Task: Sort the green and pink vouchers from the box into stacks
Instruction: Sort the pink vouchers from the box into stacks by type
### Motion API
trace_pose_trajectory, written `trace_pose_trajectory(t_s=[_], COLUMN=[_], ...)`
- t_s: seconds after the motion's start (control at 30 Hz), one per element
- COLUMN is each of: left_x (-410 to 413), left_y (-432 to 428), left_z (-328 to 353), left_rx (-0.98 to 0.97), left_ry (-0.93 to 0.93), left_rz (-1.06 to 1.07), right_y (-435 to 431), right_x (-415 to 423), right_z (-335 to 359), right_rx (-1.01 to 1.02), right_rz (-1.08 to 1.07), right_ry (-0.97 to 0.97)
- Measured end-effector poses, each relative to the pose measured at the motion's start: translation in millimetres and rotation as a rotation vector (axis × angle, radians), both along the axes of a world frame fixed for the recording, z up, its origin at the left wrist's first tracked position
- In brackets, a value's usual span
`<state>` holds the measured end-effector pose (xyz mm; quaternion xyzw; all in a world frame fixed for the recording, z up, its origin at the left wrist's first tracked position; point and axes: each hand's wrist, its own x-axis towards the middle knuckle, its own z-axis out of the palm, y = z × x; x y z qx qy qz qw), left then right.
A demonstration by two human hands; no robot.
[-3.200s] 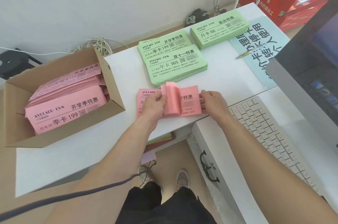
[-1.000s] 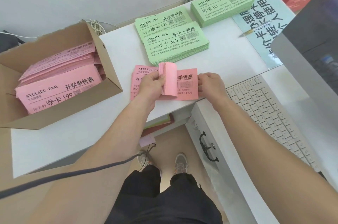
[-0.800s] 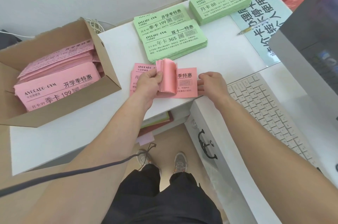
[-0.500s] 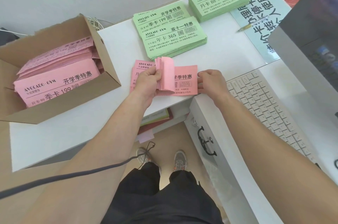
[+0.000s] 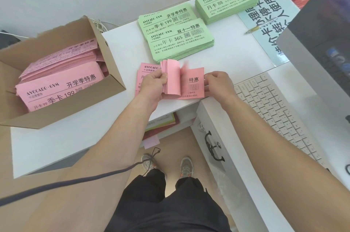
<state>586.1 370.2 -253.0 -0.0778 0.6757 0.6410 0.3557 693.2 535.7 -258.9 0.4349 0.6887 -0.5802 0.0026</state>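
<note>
A stack of pink vouchers (image 5: pixel 193 82) lies near the front edge of the white table (image 5: pixel 236 51). My left hand (image 5: pixel 153 85) grips a folded-back bundle of its sheets, bent upright in the middle. My right hand (image 5: pixel 216 83) pinches the stack's right edge, and one sheet blurs in mid-flip. The cardboard box (image 5: pixel 113 83) at left holds many more pink vouchers (image 5: pixel 58 87). Behind the pink stack lie three green stacks: a front one (image 5: pixel 180 42), one behind it (image 5: pixel 166 19) and one at the back right (image 5: pixel 227 4).
A white keyboard (image 5: pixel 274 110) sits to the right, with a monitor (image 5: pixel 322 28) above it. A pen (image 5: pixel 259 27) lies on a blue printed sheet (image 5: pixel 269 23) at the back right. A drawer handle (image 5: pixel 212 146) shows below the desk edge.
My left hand has gathered more folded-back sheets as the pink stack is flipped through. The top sheet showing has changed. Both hands stay in place on the stack.
</note>
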Motion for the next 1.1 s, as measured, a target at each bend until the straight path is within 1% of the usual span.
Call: trace_pose_trajectory(t_s=[0.33, 0.53, 0.67, 0.97, 1.1], left_x=[-1.5, -2.7, -4.6, -6.7, -6.9], left_y=[-0.6, -1.9, -2.9, -3.4, -3.8], left_z=[3.0, 8.3, 8.6, 10.7, 11.7], left_rx=[-0.022, -0.002, -0.023, -0.007, -0.015], left_ry=[0.022, 0.021, 0.021, -0.004, 0.017], left_rz=[-0.026, -0.052, -0.054, -0.064, -0.096], right_y=[2.9, 3.8, 4.6, 6.5, 7.0], right_x=[-3.6, -8.1, -10.2, -15.4, -16.0], right_z=[-6.2, -6.3, -7.0, -8.6, -9.5], right_rx=[0.025, 0.056, 0.048, 0.038, 0.041], right_rz=[0.014, 0.034, 0.036, 0.034, 0.038], right_ry=[-0.009, -0.005, -0.008, -0.008, -0.004])
